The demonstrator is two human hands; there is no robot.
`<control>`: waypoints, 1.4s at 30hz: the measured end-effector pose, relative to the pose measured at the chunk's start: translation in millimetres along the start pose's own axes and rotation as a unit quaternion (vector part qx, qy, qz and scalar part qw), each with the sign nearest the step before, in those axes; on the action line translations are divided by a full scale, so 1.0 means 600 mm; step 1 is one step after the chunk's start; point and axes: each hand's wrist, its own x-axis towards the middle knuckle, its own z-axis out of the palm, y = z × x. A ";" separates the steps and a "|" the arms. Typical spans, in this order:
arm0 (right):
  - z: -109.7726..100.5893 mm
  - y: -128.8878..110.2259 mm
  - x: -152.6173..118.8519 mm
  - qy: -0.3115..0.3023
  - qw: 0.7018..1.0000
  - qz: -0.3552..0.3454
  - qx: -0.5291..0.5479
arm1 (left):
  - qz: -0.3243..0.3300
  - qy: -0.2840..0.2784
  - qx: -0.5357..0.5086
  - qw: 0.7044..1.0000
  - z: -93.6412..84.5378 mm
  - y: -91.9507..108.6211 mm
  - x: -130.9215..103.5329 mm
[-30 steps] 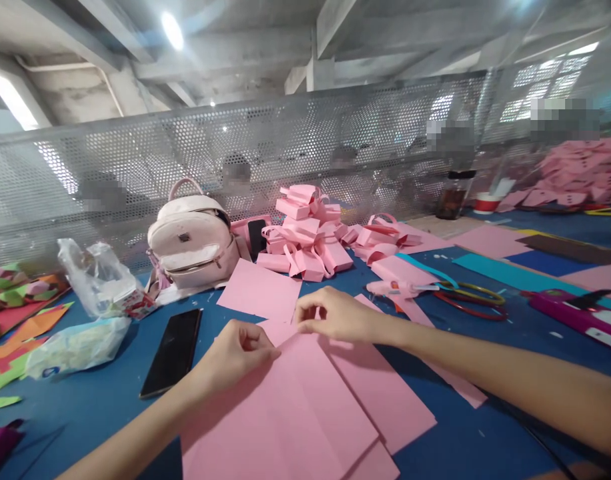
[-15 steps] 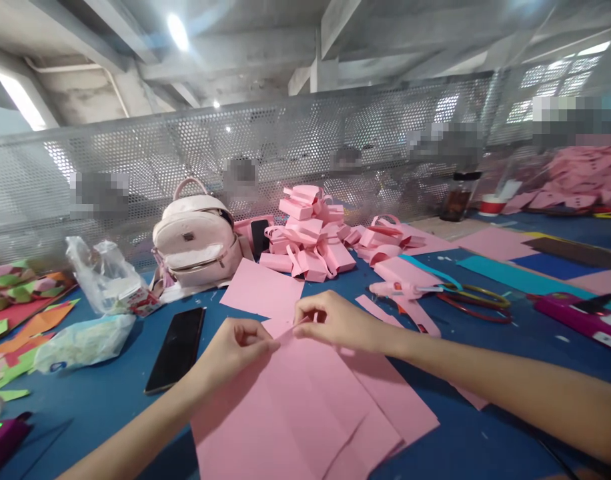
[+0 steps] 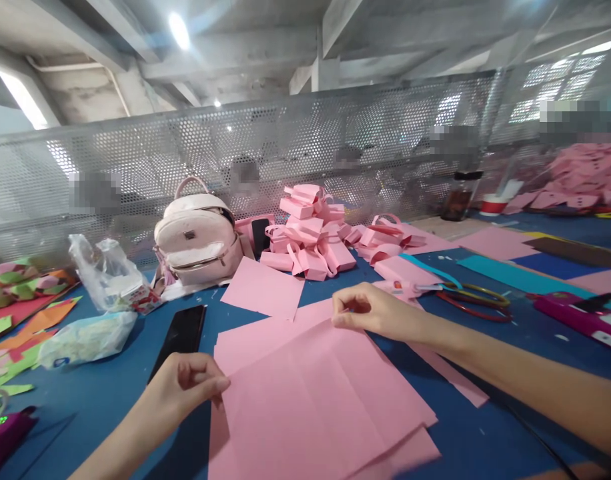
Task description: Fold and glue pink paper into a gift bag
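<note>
A creased pink paper sheet (image 3: 305, 393) is held up at its two far corners, over other pink sheets on the blue table. My left hand (image 3: 188, 387) pinches its left corner between thumb and fingers, close to the black phone (image 3: 180, 337). At the right corner, my right hand (image 3: 363, 310) grips the same sheet in a pinch. Just behind the right hand is a pink glue gun (image 3: 403, 288), partly covered by it. Another pink sheet (image 3: 263, 288) lies flat beyond the stack.
A white backpack (image 3: 198, 240) and a heap of folded pink paper pieces (image 3: 310, 233) stand at the back. Plastic bags (image 3: 88, 337) lie left. Tape rolls (image 3: 478, 300) and a magenta device (image 3: 575, 317) are on the right. A perforated metal screen (image 3: 285, 140) rises behind.
My hands have moved apart, the left one toward me and leftward, the right one rightward. The held sheet is now spread between them, and more of the sheets beneath shows at the far side.
</note>
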 end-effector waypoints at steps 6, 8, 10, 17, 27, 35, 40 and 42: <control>0.000 0.009 -0.004 0.046 0.992 -0.010 -0.120 | -0.004 0.020 -0.011 1.000 -0.016 -0.021 0.013; 0.013 -0.001 -0.015 0.084 0.969 -0.070 -0.220 | -0.002 0.026 -0.015 1.000 -0.020 -0.027 0.021; 0.038 -0.010 -0.030 0.020 0.931 -0.178 -0.317 | 0.006 0.028 -0.010 1.000 -0.019 -0.029 0.033; 0.137 0.005 -0.053 -0.129 0.883 -0.215 -0.397 | 0.034 -0.013 0.008 0.999 0.011 -0.023 0.095; 0.094 -0.042 0.009 -0.101 0.860 -0.132 -0.482 | 0.054 -0.051 -0.006 0.997 0.018 -0.031 0.098; 0.011 -0.086 0.074 0.025 0.893 -0.072 -0.444 | 0.075 0.005 -0.027 0.997 0.031 0.015 0.116; -0.005 -0.088 0.086 0.075 0.889 -0.036 -0.450 | 0.072 0.023 -0.077 0.994 0.045 0.028 0.137; -0.007 -0.083 0.091 0.086 0.884 -0.028 -0.458 | 0.067 0.032 -0.092 0.993 0.049 0.025 0.145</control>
